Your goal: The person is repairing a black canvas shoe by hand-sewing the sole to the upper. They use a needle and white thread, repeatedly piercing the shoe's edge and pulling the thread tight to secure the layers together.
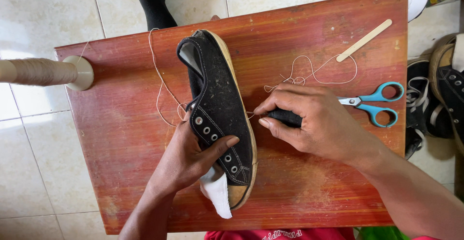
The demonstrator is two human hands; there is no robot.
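Observation:
A black canvas shoe (217, 100) with a tan sole lies on its side on a reddish wooden board (309, 37). My left hand (188, 160) grips the shoe from the lace side, thumb across the eyelets, beside the white tongue (217, 194). My right hand (314, 121) holds a black-handled tool (286, 117) against the sole edge, fingers pinching where pale thread (162, 87) meets the sole. The tool's tip is hidden by my fingers.
Blue-handled scissors (379, 104) lie right of my hand. A flat wooden stick (365, 40) and loose thread (309, 73) rest at the back. A thread spool (41, 72) sits at the board's left corner. More shoes (442, 95) are on the tiled floor at right.

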